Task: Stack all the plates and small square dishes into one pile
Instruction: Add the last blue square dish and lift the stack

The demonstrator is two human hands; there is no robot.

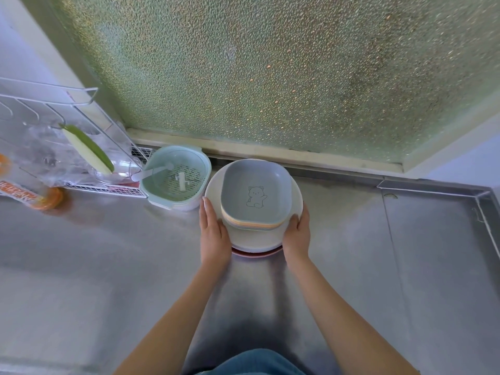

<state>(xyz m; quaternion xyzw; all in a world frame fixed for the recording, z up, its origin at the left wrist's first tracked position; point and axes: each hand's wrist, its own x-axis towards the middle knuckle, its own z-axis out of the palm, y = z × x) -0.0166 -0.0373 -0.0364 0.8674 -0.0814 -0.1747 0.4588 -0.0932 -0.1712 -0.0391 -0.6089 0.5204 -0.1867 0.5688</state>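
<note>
One pile stands on the steel counter near the window ledge. At its bottom lie round plates, a white one over a pink one whose rim shows at the front. On them sits a stack of small square dishes in pastel colours; the top one is grey-blue with a bear drawing. My left hand grips the pile's left edge, fingers along the plate rim. My right hand holds the right edge, thumb against the square dishes.
A mint green strainer basket with a white handle sits just left of the pile. Further left stands a white wire dish rack with plastic bags and a green-edged item. A frosted window rises behind. A counter seam runs at right.
</note>
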